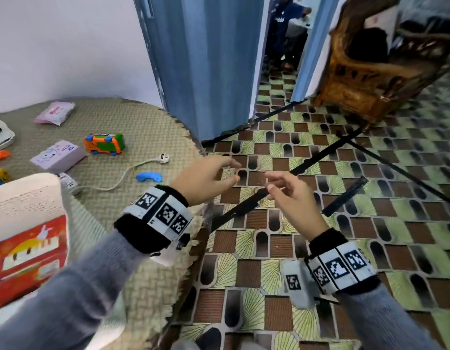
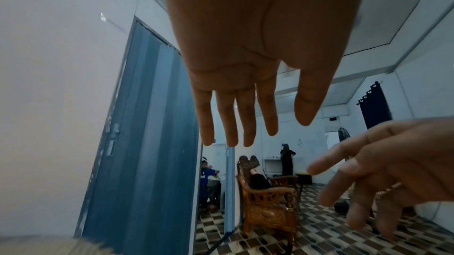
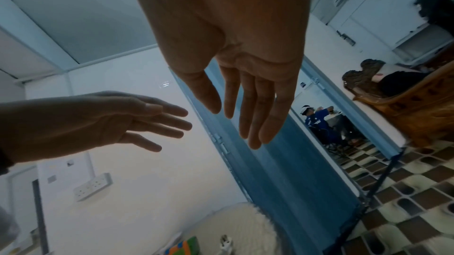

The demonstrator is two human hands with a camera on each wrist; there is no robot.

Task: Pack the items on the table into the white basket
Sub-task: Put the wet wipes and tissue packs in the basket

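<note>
Left hand (image 1: 206, 178) and right hand (image 1: 292, 195) held empty with fingers loosely extended beyond the table's right edge, above the tiled floor (image 1: 345, 236), white basket (image 1: 27, 195) set at the woven table (image 1: 148, 127) front-left edge, red box (image 1: 27, 258) seen inside, toy truck (image 1: 104, 144), blue piece (image 1: 148, 177), purple box (image 1: 58, 156), pink packet (image 1: 54, 112) laid mid-table, white cable (image 1: 133, 169) trailed near the right edge.

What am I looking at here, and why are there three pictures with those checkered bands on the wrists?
No machine: a person with small cameras on head and wrists. The big picture is the head view; the other two look along each palm. The left hand and right hand are open, holding nothing, out over the tiled floor. On the woven table lie a toy truck, a blue piece, a lilac box, a pink pack and a white plug and cord. The white basket waits at the left.
</note>
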